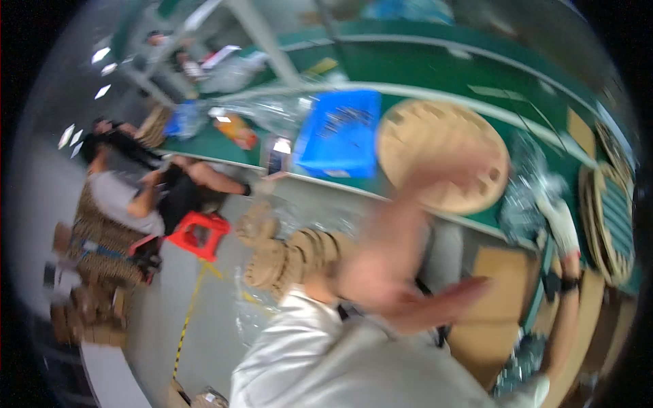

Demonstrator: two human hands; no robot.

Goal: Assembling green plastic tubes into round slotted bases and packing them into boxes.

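Note:
My left hand (391,265), bare and smeared by motion, is raised in front of me with its thumb spread from the fingers. It holds nothing that I can see. Behind its fingertips, a round tan board (408,126) with holes around its rim lies on the green table (428,68). At the right, my right hand (561,221), in a white glove, has its fingers closed at the edge of a clear plastic bag (527,177). To the board's left stands a blue bin (333,153) with small dark pieces in it.
Round slotted boards (605,217) lean at the right edge. Below the table are an open cardboard box (493,292) and stacked tan discs (269,262). A red stool (201,234) and a seated person (126,194) are at the left. A phone (277,155) lies at the table edge.

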